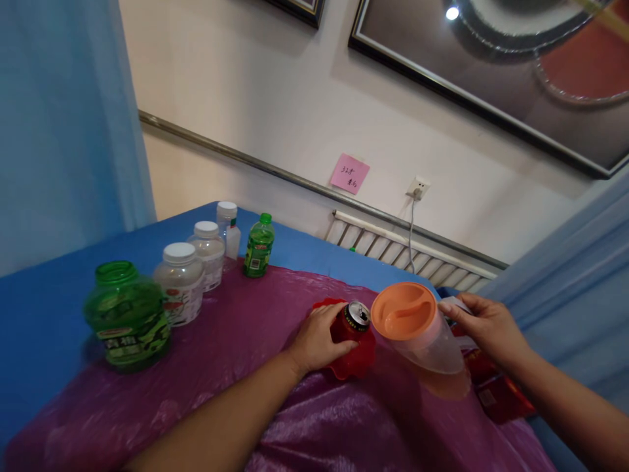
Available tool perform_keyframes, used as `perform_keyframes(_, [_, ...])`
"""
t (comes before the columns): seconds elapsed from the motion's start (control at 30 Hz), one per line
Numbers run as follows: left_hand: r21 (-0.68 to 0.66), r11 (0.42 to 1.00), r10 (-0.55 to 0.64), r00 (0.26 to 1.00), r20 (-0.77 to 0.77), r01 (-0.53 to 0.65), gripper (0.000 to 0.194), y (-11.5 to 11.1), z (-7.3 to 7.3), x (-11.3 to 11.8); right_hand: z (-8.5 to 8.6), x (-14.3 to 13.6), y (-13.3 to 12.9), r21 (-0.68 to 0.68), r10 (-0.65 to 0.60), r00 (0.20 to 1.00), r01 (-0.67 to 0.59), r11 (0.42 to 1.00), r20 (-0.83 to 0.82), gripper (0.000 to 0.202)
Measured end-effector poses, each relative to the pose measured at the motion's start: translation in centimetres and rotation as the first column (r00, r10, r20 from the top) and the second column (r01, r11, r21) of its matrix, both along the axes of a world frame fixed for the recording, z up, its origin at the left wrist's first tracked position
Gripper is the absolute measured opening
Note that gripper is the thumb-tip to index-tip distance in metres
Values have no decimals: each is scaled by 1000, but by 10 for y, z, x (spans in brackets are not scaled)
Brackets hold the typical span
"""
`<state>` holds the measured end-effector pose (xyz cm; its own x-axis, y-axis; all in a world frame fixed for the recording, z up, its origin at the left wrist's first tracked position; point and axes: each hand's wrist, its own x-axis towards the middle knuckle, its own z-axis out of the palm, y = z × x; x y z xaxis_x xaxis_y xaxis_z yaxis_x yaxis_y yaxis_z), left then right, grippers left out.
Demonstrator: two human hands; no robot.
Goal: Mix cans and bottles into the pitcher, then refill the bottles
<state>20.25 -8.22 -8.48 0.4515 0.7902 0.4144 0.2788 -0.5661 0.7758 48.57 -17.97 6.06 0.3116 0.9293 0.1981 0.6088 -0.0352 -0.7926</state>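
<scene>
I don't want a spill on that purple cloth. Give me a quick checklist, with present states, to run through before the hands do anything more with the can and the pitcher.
1. Left hand has the red can gripped: ok, fingers wrap its side.
2. Can stands upright: ok, its top faces up over the red dish.
3. Can is opened: cannot tell, the tab area is too small to read.
4. Right hand holds the pitcher: ok, it grips at the handle side.
5. Pitcher lid is in place: ok, the orange lid sits on top.
6. Pitcher stands level: not ok, it leans toward the can.
</scene>
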Motion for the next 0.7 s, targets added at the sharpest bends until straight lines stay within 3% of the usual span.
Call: perform_keyframes(0.7, [1,1000,0,1000,23,0,74,0,0,0,1,-3,0,-4,9,1000,-9,1000,0,49])
